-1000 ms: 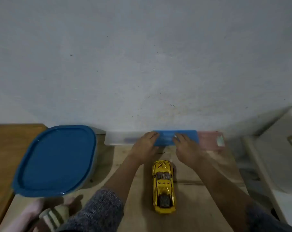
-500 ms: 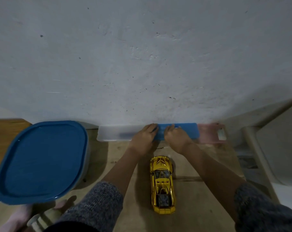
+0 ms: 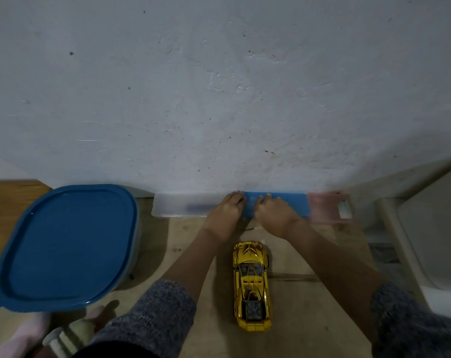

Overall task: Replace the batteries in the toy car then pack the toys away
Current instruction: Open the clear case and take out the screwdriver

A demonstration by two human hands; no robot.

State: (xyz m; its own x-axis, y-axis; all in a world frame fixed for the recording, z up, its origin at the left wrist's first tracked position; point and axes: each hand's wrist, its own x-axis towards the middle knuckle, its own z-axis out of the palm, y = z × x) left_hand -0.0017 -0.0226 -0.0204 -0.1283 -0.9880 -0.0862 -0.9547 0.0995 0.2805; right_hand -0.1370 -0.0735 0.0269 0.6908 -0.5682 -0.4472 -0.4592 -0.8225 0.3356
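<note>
Single wide-angle view from the person's head, facing forward and down, rather near above the wooden table point(image 3: 309, 306), pale wall point(image 3: 219, 86) straight ahead filling the upper half, grey sleeves point(image 3: 165, 319) at the lower edge

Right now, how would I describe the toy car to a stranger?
Start at the pale wall; at its foot the left hand and right hand touch a long case. On the wooden table between the forearms stands the toy car, nose toward the wall, the only shiny yellow thing there.
</note>
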